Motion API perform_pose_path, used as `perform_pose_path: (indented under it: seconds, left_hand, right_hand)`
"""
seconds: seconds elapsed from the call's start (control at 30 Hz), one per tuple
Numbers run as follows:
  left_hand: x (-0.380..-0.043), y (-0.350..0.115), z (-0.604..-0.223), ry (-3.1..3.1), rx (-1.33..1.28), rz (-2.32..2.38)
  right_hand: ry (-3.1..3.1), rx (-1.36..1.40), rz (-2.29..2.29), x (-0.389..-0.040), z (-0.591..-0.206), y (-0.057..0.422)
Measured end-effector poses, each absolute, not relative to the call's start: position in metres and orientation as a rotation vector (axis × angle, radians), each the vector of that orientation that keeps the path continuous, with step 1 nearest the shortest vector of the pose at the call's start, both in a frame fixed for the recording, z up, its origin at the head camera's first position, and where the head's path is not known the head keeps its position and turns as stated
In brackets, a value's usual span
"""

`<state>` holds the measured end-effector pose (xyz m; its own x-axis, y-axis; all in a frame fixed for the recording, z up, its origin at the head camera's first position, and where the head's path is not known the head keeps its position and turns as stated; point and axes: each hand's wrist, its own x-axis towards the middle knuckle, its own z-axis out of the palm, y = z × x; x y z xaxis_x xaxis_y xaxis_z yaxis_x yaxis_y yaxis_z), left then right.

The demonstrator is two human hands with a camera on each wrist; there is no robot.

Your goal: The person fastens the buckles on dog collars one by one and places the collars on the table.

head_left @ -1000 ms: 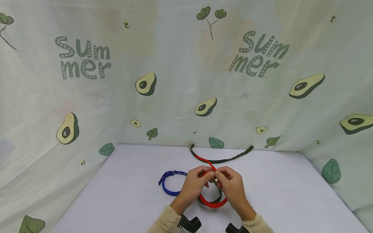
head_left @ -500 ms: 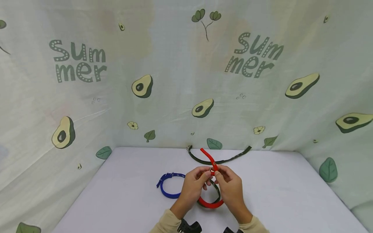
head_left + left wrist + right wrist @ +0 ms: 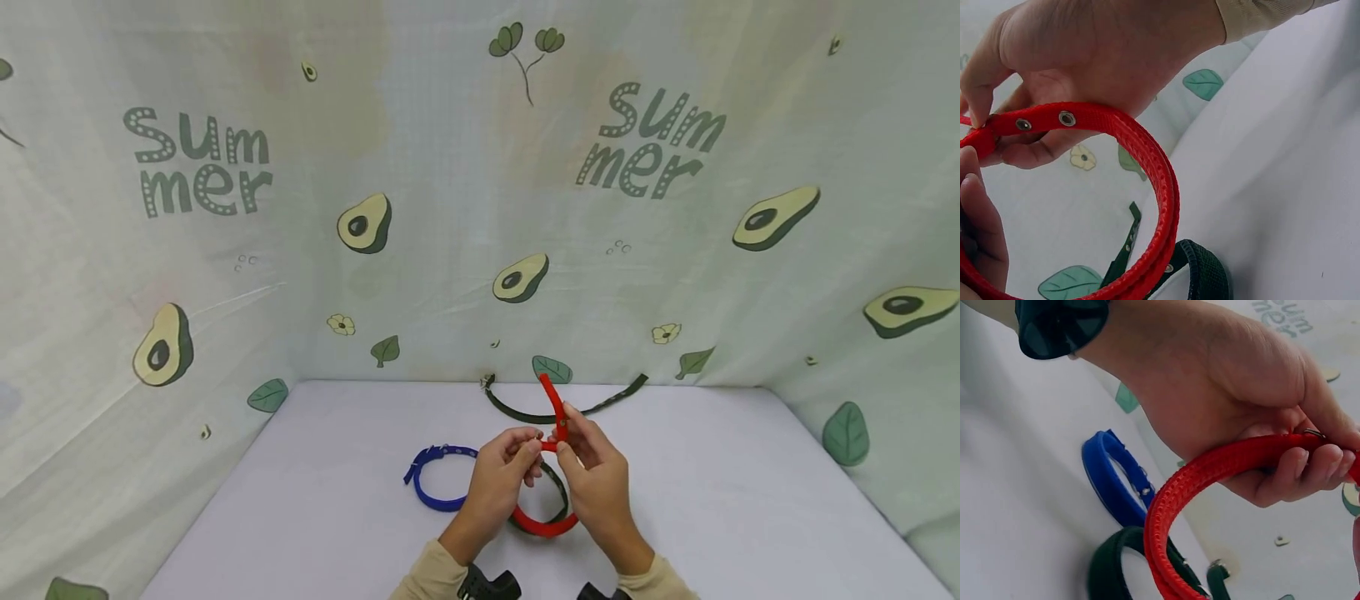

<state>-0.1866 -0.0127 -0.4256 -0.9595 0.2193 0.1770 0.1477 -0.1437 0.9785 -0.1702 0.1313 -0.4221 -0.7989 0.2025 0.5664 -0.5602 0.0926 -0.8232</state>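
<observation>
Both hands hold a red collar (image 3: 546, 527) bent into a loop over the front of the table. My left hand (image 3: 495, 471) pinches it near a small metal part, thumb on top. Across from it, my right hand (image 3: 600, 479) pinches the strap, whose loose end sticks up past the raised index finger. The left wrist view shows metal eyelets (image 3: 1067, 118) along the red band, and the right wrist view a metal ring (image 3: 1314, 433) beside the thumb. Fingers partly hide where the strap and metal part meet.
A blue collar (image 3: 438, 505), closed in a ring, lies left of the hands. Just beyond the red loop is a dark green collar (image 3: 561, 492), partly covered. Another dark strap (image 3: 517, 414) lies stretched out near the printed backdrop (image 3: 442, 333).
The red strap's free end has swung from leaning left to nearly upright. My right hand's index finger has risen along it. The left hand keeps its pinch. The head view has shifted slightly.
</observation>
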Motion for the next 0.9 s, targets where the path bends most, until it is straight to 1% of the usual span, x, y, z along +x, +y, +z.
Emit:
perform_pose_path:
  seconds: [0.23,0.43,0.57,0.9]
  left_hand:
    - [-0.187,-0.018,-0.418,2.035,0.525,2.233]
    - [-0.192,-0.026,-0.412,1.946,0.622,2.172]
    - [-0.191,-0.027,-0.41,1.964,0.613,2.169]
    - [-0.19,-0.029,-0.413,2.138,0.582,2.17]
  right_hand:
    - [-1.877,0.383,1.662,-0.172,-0.415,0.14]
    - [-1.926,0.426,1.689,-0.171,-0.406,0.15]
    - [-1.976,0.421,1.712,-0.169,-0.405,0.15]
    - [-1.955,0.524,1.667,-0.167,-0.401,0.146]
